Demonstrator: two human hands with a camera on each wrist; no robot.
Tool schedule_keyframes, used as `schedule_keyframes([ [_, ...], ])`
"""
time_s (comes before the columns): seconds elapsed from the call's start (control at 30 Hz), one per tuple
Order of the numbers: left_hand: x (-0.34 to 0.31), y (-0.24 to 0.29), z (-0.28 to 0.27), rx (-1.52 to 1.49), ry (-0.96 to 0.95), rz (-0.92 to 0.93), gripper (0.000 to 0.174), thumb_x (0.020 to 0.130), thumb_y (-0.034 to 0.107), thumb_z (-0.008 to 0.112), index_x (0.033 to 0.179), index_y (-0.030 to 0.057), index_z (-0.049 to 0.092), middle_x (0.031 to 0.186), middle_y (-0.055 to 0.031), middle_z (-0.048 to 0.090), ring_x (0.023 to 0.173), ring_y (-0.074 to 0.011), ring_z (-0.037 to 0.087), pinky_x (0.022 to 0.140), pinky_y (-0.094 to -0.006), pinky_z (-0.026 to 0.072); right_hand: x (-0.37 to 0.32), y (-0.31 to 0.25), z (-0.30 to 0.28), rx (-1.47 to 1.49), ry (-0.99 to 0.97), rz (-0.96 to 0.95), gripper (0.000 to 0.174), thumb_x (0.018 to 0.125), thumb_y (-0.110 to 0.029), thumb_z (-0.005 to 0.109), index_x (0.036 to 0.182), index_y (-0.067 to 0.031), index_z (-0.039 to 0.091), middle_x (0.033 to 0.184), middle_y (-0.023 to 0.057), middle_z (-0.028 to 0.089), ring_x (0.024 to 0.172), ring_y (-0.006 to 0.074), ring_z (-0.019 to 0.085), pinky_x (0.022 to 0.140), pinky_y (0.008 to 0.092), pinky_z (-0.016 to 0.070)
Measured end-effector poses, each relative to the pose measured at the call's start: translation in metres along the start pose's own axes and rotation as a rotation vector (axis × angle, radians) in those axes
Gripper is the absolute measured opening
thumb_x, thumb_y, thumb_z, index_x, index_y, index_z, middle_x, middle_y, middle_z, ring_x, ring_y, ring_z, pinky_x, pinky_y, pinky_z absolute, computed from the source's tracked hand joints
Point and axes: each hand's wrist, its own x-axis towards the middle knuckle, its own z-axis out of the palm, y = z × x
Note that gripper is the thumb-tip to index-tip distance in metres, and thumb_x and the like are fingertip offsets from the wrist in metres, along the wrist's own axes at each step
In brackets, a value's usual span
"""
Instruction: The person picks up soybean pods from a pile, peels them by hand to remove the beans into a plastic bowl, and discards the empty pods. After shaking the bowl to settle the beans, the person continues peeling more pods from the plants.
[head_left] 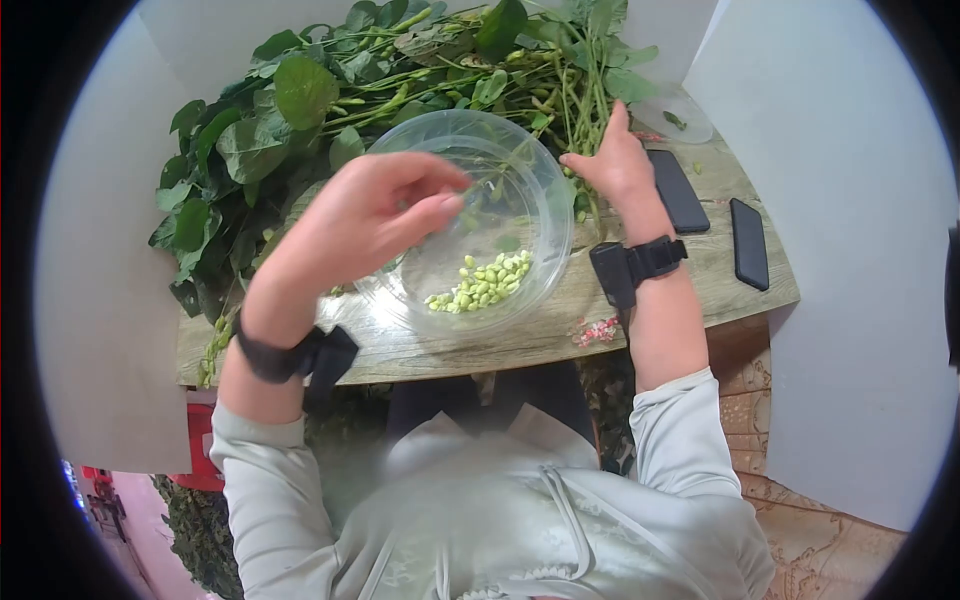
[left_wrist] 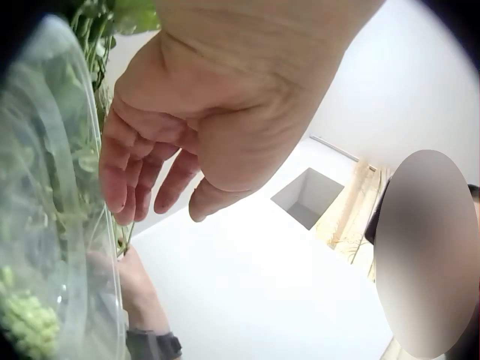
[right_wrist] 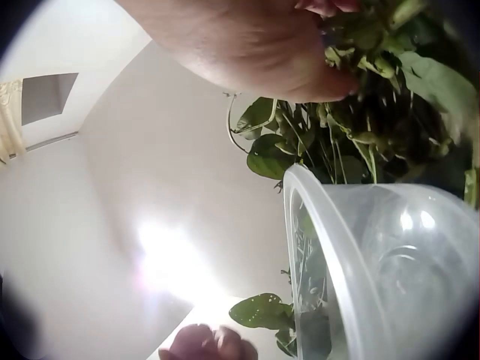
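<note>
The left hand (head_left: 375,215) is seen hovering over the bowl (head_left: 535,165), at about 10 o'clock of its rim. The fingers are loosely curved and a little apart, and nothing is held in them, as the left wrist view confirms. Below it, at 6 o'clock inside the clear plastic, a small heap of shelled beans (head_left: 485,282) is gathered on the bottom. The bowl itself is set on the wooden table (head_left: 690,280), near the front edge. The leafy stalks (head_left: 300,100) are piled behind it from 9 o'clock round to 1 o'clock and touch its far rim. A few loose pods (head_left: 212,345) are left at the table's front corner, at 8 o'clock of the bowl.

Across to the right hand (head_left: 615,160): it is laid on the stalks at 2 o'clock of the bowl, just beside the rim, with one finger stretched toward 12 o'clock. The other fingertips are buried among the greens, so it cannot be told whether anything is pinched. Farther out, at 3 o'clock, two dark phones (head_left: 678,190) are laid flat on the table, close together but apart. A clear lid (head_left: 690,120) is seen at 1 o'clock of them.
</note>
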Motion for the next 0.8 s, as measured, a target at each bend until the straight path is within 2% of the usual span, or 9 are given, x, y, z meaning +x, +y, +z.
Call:
schedule_keyframes([
  [0.07,0.029,0.002,0.019,-0.174,0.026,-0.020,0.028,0.095,0.017,0.065,0.116,-0.0020,0.065,0.098,-0.0047,0.070,0.086,-0.0092,0.064,0.074,-0.0258,0.0524,0.010,0.014,0.023,0.193,0.114,-0.135,0.095,0.076,-0.026,0.078,0.145,0.0076,0.022,0.105,0.0268,0.067,0.100,0.0403,0.066,0.084,0.0452,0.0548],
  [0.1,0.040,0.001,0.025,-0.178,0.027,-0.012,0.028,0.095,0.017,0.065,0.116,-0.0020,0.065,0.098,-0.0047,0.070,0.086,-0.0092,0.064,0.074,-0.0258,0.0524,0.008,0.012,0.022,0.255,0.169,-0.141,0.077,0.079,-0.018,0.069,0.142,0.0071,0.031,0.100,0.0256,0.068,0.094,0.0420,0.066,0.081,0.0469,0.0543],
  [0.2,0.061,-0.001,0.034,-0.052,0.075,0.096,0.030,0.095,0.016,0.064,0.119,-0.0023,0.063,0.099,-0.0060,0.069,0.089,-0.0092,0.062,0.073,-0.0269,0.0517,0.011,0.012,0.013,0.457,0.232,-0.152,0.061,0.083,-0.016,0.064,0.134,0.0073,0.041,0.091,0.0249,0.068,0.087,0.0419,0.067,0.078,0.0484,0.0530],
  [0.23,0.065,0.000,0.035,0.007,0.116,0.110,0.032,0.095,0.015,0.064,0.122,-0.0021,0.062,0.100,-0.0068,0.069,0.088,-0.0097,0.061,0.072,-0.0277,0.0514,0.008,0.009,0.010,0.510,0.324,-0.208,0.044,0.086,-0.011,0.057,0.125,0.0074,0.049,0.082,0.0239,0.067,0.078,0.0406,0.066,0.072,0.0479,0.0512],
  [0.33,0.081,-0.004,0.037,0.099,0.195,0.132,0.035,0.094,0.015,0.064,0.126,-0.0012,0.060,0.103,-0.0079,0.069,0.083,-0.0112,0.060,0.071,-0.0286,0.0512,0.001,0.003,-0.006,0.616,0.393,-0.252,0.037,0.088,-0.007,0.053,0.121,0.0075,0.052,0.077,0.0225,0.065,0.070,0.0392,0.063,0.066,0.0456,0.0492],
  [0.37,0.088,-0.006,0.038,0.127,0.230,0.144,0.037,0.094,0.016,0.064,0.127,-0.0006,0.059,0.105,-0.0084,0.069,0.081,-0.0120,0.059,0.071,-0.0286,0.0511,0.002,0.004,-0.006,0.646,0.383,-0.217,0.030,0.091,-0.006,0.051,0.118,0.0063,0.056,0.072,0.0159,0.064,0.062,0.0282,0.061,0.061,0.0388,0.0474],
  [0.57,0.130,-0.010,0.048,0.159,0.296,0.202,0.041,0.094,0.013,0.063,0.131,-0.0005,0.056,0.118,-0.0150,0.063,0.086,-0.0177,0.061,0.078,-0.0318,0.0521,-0.001,-0.001,-0.015,1.016,0.317,-0.255,0.034,0.092,-0.014,0.068,0.118,0.0054,0.057,0.084,0.0057,0.064,0.072,0.0079,0.057,0.063,0.0260,0.0470],
  [0.67,0.152,-0.017,0.051,0.213,0.296,0.279,0.040,0.094,0.013,0.060,0.131,-0.0005,0.056,0.127,-0.0204,0.055,0.101,-0.0280,0.062,0.088,-0.0364,0.0511,-0.002,0.000,-0.018,1.089,0.265,-0.225,0.043,0.088,-0.014,0.075,0.119,0.0087,0.056,0.094,0.0093,0.067,0.080,0.0099,0.060,0.069,0.0249,0.0498],
  [0.8,0.163,-0.005,0.047,0.334,0.206,0.261,0.032,0.093,0.015,0.057,0.122,0.0000,0.061,0.113,-0.0228,0.064,0.104,-0.0368,0.063,0.087,-0.0421,0.0512,-0.012,-0.008,-0.030,1.092,0.193,-0.159,0.048,0.086,-0.015,0.077,0.120,0.0113,0.055,0.102,0.0122,0.067,0.089,0.0124,0.062,0.075,0.0263,0.0518],
])
